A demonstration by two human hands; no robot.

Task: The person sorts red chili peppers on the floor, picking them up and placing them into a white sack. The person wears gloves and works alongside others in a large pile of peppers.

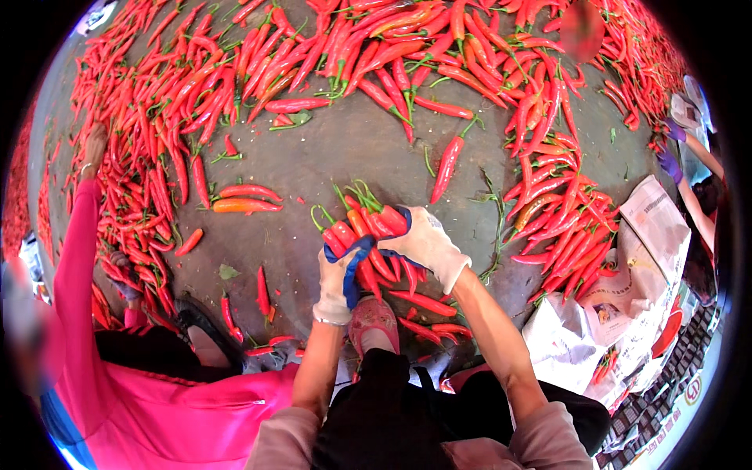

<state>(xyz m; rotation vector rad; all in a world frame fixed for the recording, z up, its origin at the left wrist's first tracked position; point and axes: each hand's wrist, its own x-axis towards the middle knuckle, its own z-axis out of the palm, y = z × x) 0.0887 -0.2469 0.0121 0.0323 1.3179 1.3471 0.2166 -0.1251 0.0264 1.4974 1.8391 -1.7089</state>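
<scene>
Head view: both gloved hands on one bunch of red chilies [362, 225], between them, over the floor [313, 164] near the pink shoe [374, 319]. Left hand [333, 283] curled on the bunch's left side, blue palm inward; right hand [427, 239] clasped around its right side, fingertips partly hidden. Green stems fan out at the far end, roughly aligned. Loose chilies [423, 301] lie just below.

Handling, judged: each pod light, bunch modest; skins glossy, likely smooth and a bit slippery; flesh firm but could snap or bruise if squeezed; stems thin, could break off. Best hold: around the pods mid-length, both sides, light even pressure, not by the stems; loosely gripped pods could slide out.
</scene>
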